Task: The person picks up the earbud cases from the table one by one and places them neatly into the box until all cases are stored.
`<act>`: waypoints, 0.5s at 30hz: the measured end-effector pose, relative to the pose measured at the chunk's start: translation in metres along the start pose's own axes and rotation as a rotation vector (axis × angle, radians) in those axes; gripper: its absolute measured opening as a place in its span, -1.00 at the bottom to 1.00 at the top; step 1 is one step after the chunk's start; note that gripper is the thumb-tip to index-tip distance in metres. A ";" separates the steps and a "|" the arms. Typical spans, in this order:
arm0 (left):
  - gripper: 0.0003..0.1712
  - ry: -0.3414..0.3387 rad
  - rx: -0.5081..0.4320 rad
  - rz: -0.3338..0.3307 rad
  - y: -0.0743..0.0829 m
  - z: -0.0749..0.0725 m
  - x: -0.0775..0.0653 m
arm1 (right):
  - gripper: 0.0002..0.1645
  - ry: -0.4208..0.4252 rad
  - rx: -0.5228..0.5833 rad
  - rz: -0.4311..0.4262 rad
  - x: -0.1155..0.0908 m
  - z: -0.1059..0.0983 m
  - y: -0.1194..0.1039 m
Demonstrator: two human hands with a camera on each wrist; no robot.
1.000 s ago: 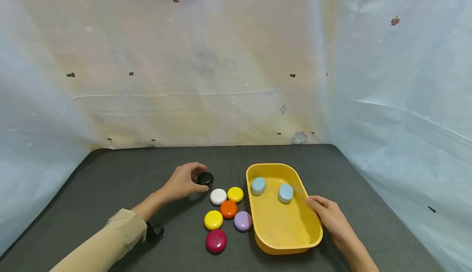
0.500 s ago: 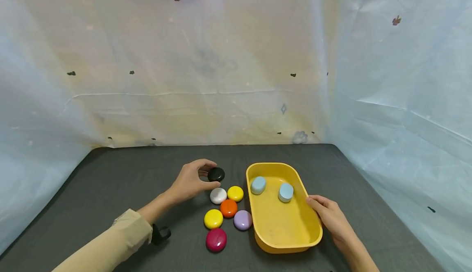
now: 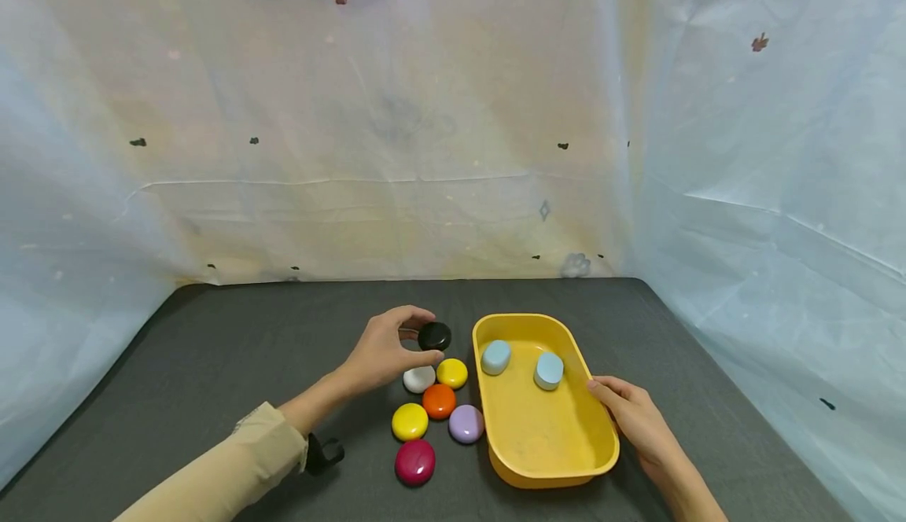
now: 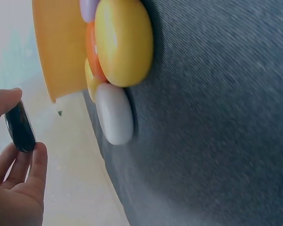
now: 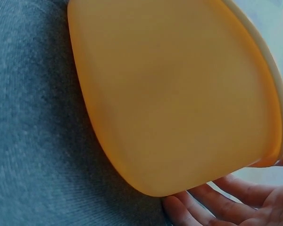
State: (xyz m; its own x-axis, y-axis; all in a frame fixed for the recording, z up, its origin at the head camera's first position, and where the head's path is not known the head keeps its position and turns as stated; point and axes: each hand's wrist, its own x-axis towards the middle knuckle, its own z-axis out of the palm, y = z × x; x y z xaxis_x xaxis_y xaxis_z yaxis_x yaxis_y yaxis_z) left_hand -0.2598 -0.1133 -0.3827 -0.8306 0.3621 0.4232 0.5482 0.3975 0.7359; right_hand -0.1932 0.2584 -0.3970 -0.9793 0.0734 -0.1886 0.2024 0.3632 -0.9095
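Black disc (image 3: 435, 337) sits pinched by the left hand (image 3: 384, 355) mid-frame; lower right, the right hand (image 3: 638, 421) grips the tray (image 3: 548, 439), probably to steady it, though partly hidden.

Head view faces forward and down; both wrist views, much nearer, share its yellow tray (image 3: 548, 439)

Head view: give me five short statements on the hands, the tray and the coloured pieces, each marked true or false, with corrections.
1. The left hand holds a black piece. True.
2. The right hand touches the yellow tray. True.
3. The tray contains three pieces. False: it contains two light blue pieces.
4. Every piece lies inside the tray. False: the white piece rests on the dark cloth.
5. The dark red piece appears below both yellow pieces. True.
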 end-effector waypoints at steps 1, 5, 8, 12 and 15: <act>-0.44 -0.001 -0.002 0.003 0.001 0.001 0.001 | -0.43 0.001 0.000 0.001 0.000 0.000 0.000; -0.45 -0.002 -0.019 0.012 0.004 0.006 0.006 | -0.43 0.005 0.002 0.003 0.000 0.000 -0.001; -0.45 -0.002 -0.030 0.018 0.009 0.010 0.011 | -0.42 0.002 0.005 -0.002 0.000 0.000 -0.002; -0.45 -0.014 -0.035 0.031 0.018 0.018 0.017 | -0.40 -0.007 0.005 -0.001 0.000 0.000 -0.001; -0.45 -0.027 -0.052 0.042 0.022 0.027 0.020 | -0.39 -0.011 0.004 0.003 0.000 0.000 0.000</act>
State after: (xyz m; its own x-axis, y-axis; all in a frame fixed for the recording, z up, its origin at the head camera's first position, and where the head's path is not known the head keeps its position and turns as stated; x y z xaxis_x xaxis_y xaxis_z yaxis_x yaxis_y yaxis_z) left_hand -0.2615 -0.0748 -0.3717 -0.8037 0.4005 0.4402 0.5760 0.3376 0.7445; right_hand -0.1933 0.2585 -0.3965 -0.9786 0.0647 -0.1953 0.2055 0.3594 -0.9103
